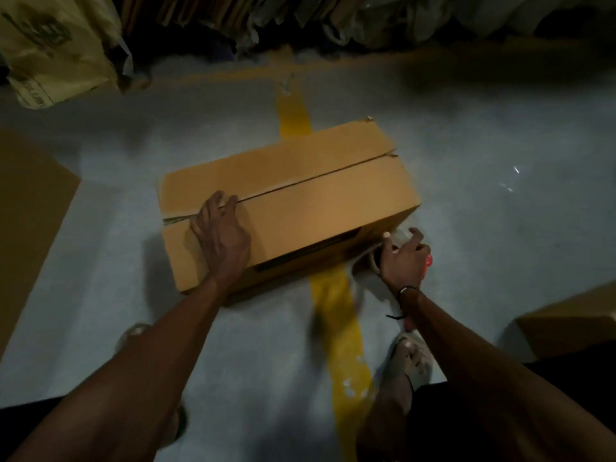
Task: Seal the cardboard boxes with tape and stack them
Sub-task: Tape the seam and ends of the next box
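Observation:
A brown cardboard box (316, 201) lies on the grey floor, its two top flaps folded shut with a dark seam running across the top. My left hand (220, 231) rests flat on the box's top near its left end, fingers reaching the seam. My right hand (405, 258) is at the box's near right corner, fingers curled round a roll of clear tape (376, 258) with a red part showing behind the palm. Much of the roll is hidden by the hand.
A yellow floor line (340, 321) runs under the box toward me. Another cardboard box (30, 211) stands at the left and one (573, 321) at the right. Sacks and flattened cardboard (233, 15) line the back. My feet (410, 358) are below.

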